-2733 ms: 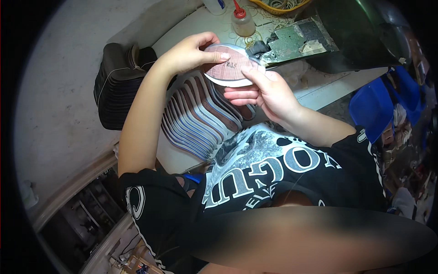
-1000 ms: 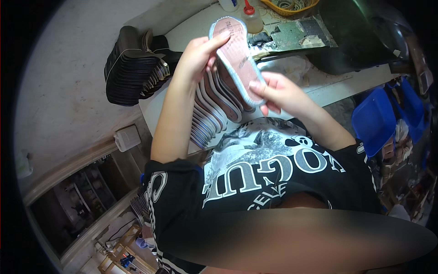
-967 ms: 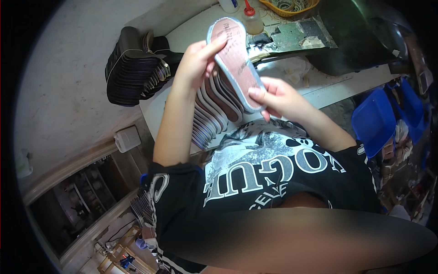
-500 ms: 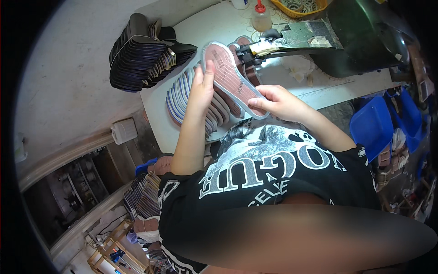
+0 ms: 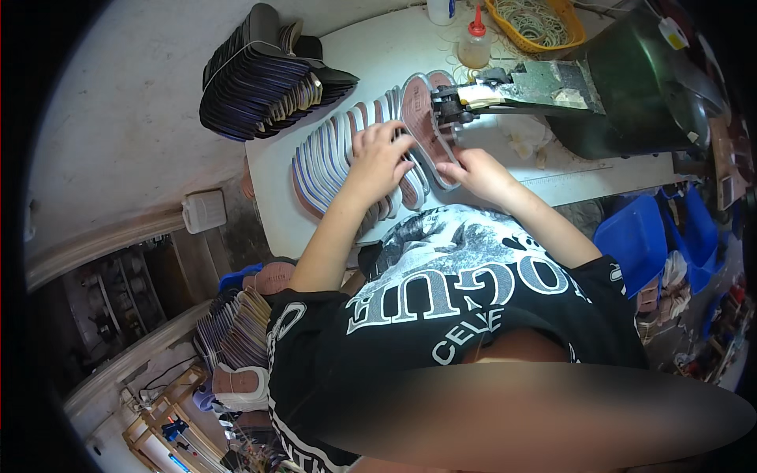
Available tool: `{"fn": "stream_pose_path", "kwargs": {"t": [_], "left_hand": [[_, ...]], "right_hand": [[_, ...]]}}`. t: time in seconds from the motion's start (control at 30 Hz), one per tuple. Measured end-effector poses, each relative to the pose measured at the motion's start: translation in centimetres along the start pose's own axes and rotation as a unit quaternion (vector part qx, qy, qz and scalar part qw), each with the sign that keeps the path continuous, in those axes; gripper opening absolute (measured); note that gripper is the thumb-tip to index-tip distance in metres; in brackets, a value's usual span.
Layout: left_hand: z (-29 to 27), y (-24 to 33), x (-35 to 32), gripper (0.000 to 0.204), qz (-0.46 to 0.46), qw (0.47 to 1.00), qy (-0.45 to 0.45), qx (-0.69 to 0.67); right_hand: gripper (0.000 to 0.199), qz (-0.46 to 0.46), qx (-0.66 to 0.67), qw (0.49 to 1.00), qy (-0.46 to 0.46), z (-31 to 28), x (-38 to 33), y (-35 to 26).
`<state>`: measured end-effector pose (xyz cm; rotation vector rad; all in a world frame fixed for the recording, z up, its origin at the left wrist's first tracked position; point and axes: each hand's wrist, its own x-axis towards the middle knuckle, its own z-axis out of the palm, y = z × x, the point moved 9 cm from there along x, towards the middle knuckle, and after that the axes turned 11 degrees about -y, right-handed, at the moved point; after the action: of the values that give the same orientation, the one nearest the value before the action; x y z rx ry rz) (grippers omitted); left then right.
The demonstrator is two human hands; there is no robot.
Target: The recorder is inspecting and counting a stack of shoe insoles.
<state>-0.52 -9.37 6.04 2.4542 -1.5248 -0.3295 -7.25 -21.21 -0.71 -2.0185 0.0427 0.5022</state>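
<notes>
Shoe sole (image 5: 420, 118), pinkish brown with a pale rim, slants just left of the machine (image 5: 631, 87), its far part beside the dark fittings at the machine's head; we cannot tell whether those fittings touch it. Our right hand (image 5: 481, 175), just nearer to us than the machine's head, is clamped on the sole's near end, thumb laid on the pinkish face, the other fingers partly out of sight. Our left hand (image 5: 382, 158) is apart from the right one, farther left of the machine, its fingers loosely spread and bent over a row of similar soles (image 5: 311, 173). Whether its fingertips press on that row or brush the held sole we cannot make out, and the hand covers part of the row. Another sole (image 5: 443, 77), mostly hidden, shows behind the held one. Well left of the machine, on the same white table (image 5: 347, 59), we see a banded stack of dark soles (image 5: 248, 91). Beyond the machine's head are a red-tipped bottle (image 5: 475, 49) and a yellow basket (image 5: 569, 33) of pale loops, the basket cut off by the upper edge. Nearer to us than the machine, blue seats (image 5: 632, 240) stand to the right above clutter too jumbled to sort; far left, heaped soles (image 5: 244, 327) are partly covered by our black sleeve (image 5: 303, 339).
</notes>
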Motion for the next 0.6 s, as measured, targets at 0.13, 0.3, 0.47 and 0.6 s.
{"fn": "stream_pose_path", "kwargs": {"t": [0.13,0.3,0.47,0.6], "left_hand": [[-0.1,-1.6,-0.9,0.037,-0.007,0.999,0.015,-0.039],[0.2,-2.0,-1.8,0.046,0.041,0.994,0.064,-0.074],[0.6,-1.1,-1.5,0.037,0.076,0.995,-0.071,-0.006],[0.6,-1.8,-2.7,0.03,0.059,0.993,-0.086,-0.046]], "right_hand": [[0.04,0.007,-0.027,1.0,0.007,0.0,-0.6,-0.5],[0.044,-0.008,-0.097,0.995,0.009,-0.5,-0.4,-1.8],[0.054,0.04,-0.154,0.987,-0.019,-0.6,-0.5,-1.4],[0.053,0.014,-0.087,0.996,-0.028,-1.0,-2.1,-4.1]]}}
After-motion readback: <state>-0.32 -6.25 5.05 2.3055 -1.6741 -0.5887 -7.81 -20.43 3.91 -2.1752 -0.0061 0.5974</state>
